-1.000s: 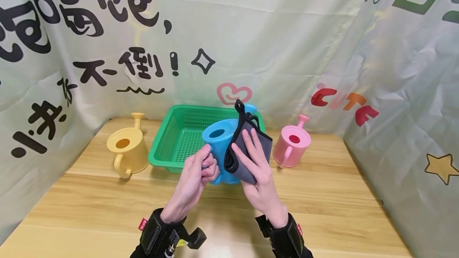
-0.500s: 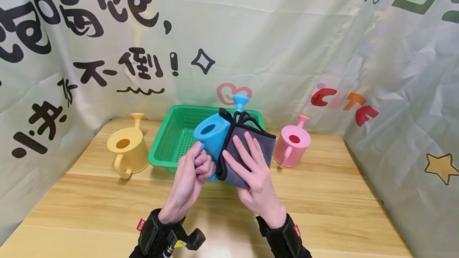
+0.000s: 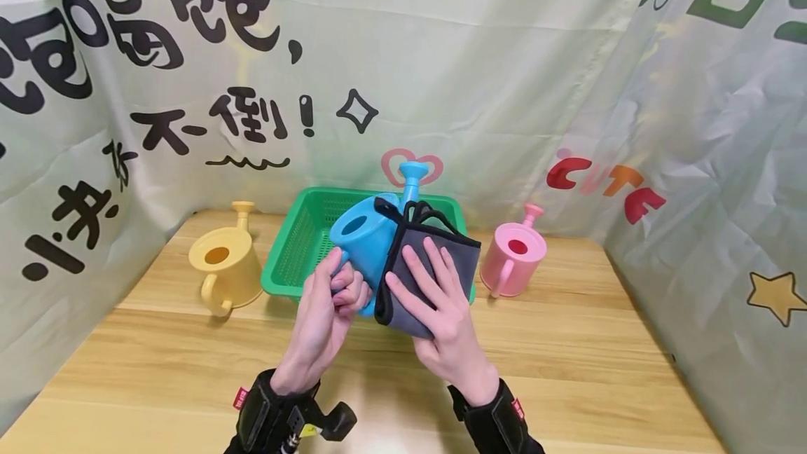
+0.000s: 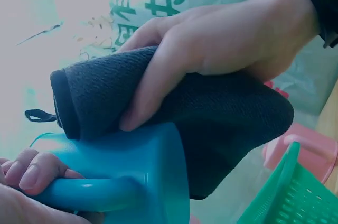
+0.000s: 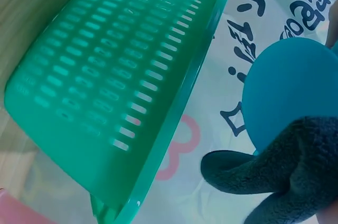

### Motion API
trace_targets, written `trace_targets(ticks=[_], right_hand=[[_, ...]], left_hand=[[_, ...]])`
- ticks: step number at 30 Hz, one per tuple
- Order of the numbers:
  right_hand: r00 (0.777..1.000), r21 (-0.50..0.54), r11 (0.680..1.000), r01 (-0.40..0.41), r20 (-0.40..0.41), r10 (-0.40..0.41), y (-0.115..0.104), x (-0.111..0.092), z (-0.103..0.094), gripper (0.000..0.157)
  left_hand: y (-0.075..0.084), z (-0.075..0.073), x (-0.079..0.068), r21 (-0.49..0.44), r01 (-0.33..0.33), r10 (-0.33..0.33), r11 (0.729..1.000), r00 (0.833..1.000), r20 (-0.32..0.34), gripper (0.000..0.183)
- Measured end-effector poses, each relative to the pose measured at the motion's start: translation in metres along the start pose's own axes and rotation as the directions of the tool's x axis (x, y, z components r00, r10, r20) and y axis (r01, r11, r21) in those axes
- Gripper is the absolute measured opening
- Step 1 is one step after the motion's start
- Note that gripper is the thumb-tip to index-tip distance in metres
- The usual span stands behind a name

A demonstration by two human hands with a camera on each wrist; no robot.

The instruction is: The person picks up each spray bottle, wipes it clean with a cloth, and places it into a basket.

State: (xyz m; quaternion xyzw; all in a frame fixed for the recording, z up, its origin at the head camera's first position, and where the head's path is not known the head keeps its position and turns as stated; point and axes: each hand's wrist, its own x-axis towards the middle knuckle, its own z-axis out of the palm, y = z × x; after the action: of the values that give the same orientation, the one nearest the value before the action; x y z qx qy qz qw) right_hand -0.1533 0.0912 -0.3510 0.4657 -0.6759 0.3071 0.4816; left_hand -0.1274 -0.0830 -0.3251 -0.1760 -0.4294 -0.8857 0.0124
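A blue watering can (image 3: 368, 240) is held up in front of the basket, tilted so that its spout points up and away. My left hand (image 3: 328, 307) grips its handle; the left wrist view shows fingers curled round that handle (image 4: 95, 193). Against the can's right side, my right hand (image 3: 447, 317) holds a folded grey cloth (image 3: 464, 256) with black edging and a loop. Its fingers lie spread over the cloth in the head view, and the thumb clasps it in the left wrist view. The right wrist view shows the can's round base (image 5: 293, 86) above the fuzzy cloth.
Behind the can stands a green perforated basket (image 3: 284, 258) on the wooden table (image 3: 555, 363). A yellow watering can (image 3: 233, 272) is left of it, and a pink one (image 3: 517, 265) stands right. Printed fabric walls (image 3: 473, 54) enclose the back and sides.
Both hands have shifted a little left, carrying the blue can and cloth. The can has turned, bringing its spout into fuller view. The cloth now lies flatter across its side.
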Motion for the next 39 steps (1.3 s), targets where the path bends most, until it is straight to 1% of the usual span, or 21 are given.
trace_targets(ticks=[3, 6, 8, 10, 13, 16, 18, 21, 23, 25, 30, 33, 35, 37, 38, 39], right_hand=[[1.000, 0.017, 1.000, -0.011, -0.010, 0.011, 0.002, -0.003, 0.002, 0.059], [0.997, 0.067, 0.995, -0.074, -0.032, 0.077, 0.003, -0.005, 0.003, 0.061], [0.994, 0.076, 0.992, -0.097, -0.040, 0.100, 0.003, -0.006, 0.003, 0.063], [0.996, 0.060, 0.995, -0.086, -0.035, 0.088, 0.003, -0.006, 0.004, 0.063], [1.000, 0.010, 1.000, -0.027, -0.016, 0.027, 0.003, -0.007, 0.005, 0.062], [1.000, -0.006, 1.000, 0.008, -0.017, -0.008, 0.003, -0.007, 0.006, 0.063], [0.999, 0.017, 1.000, -0.016, -0.037, 0.017, 0.003, -0.006, 0.006, 0.064], [0.994, 0.063, 0.995, -0.073, -0.073, 0.078, 0.004, -0.007, 0.007, 0.065], [0.991, 0.097, 0.990, -0.100, -0.081, 0.108, 0.003, -0.007, 0.007, 0.066], [0.992, 0.096, 0.991, -0.091, -0.076, 0.099, 0.002, -0.007, 0.007, 0.066], [0.999, 0.038, 0.999, -0.025, -0.043, 0.026, 0.000, -0.007, 0.008, 0.063], [0.999, 0.011, 1.000, -0.011, -0.042, 0.011, -0.001, -0.005, 0.009, 0.064], [0.998, 0.020, 0.999, -0.029, -0.054, 0.030, -0.002, -0.003, 0.009, 0.065], [0.994, 0.068, 0.995, -0.077, -0.066, 0.082, -0.003, -0.001, 0.007, 0.065], [0.990, 0.112, 0.987, -0.113, -0.068, 0.121, -0.004, 0.000, 0.006, 0.064], [0.983, 0.168, 0.973, -0.155, -0.067, 0.169, -0.004, 0.001, 0.005, 0.063]], left_hand=[[0.001, 0.001, -0.001, -0.008, -0.006, 0.006, 1.000, 1.000, 0.003, 0.043], [0.002, 0.002, -0.001, 0.004, -0.014, 0.014, 1.000, 1.000, 0.008, 0.043], [0.002, 0.002, -0.001, -0.002, -0.010, 0.010, 1.000, 1.000, 0.005, 0.043], [0.003, 0.001, -0.001, -0.021, -0.005, 0.005, 1.000, 1.000, -0.002, 0.043], [0.005, -0.001, -0.001, -0.068, 0.012, -0.013, 0.998, 1.000, -0.016, 0.044], [0.007, -0.002, 0.000, -0.102, 0.024, -0.027, 0.994, 0.999, -0.023, 0.044], [0.007, -0.002, 0.000, -0.111, 0.029, -0.031, 0.993, 0.999, -0.024, 0.044], [0.007, -0.002, 0.000, -0.113, 0.028, -0.031, 0.993, 0.999, -0.025, 0.044], [0.008, -0.003, 0.000, -0.122, 0.027, -0.030, 0.992, 0.999, -0.026, 0.044], [0.008, -0.004, 0.000, -0.134, 0.027, -0.031, 0.991, 0.999, -0.027, 0.044], [0.012, -0.006, 0.000, -0.158, 0.027, -0.031, 0.987, 0.999, -0.025, 0.044], [0.012, -0.004, -0.001, -0.130, 0.012, -0.016, 0.991, 1.000, -0.025, 0.044], [0.009, -0.003, -0.001, -0.076, -0.015, 0.013, 0.997, 1.000, -0.019, 0.044], [0.005, 0.000, -0.001, 0.011, -0.050, 0.050, 0.999, 0.999, -0.019, 0.044], [0.002, 0.002, -0.001, 0.066, -0.072, 0.073, 0.995, 0.997, -0.017, 0.044], [-0.001, 0.004, -0.001, 0.126, -0.096, 0.099, 0.987, 0.995, -0.015, 0.045]])
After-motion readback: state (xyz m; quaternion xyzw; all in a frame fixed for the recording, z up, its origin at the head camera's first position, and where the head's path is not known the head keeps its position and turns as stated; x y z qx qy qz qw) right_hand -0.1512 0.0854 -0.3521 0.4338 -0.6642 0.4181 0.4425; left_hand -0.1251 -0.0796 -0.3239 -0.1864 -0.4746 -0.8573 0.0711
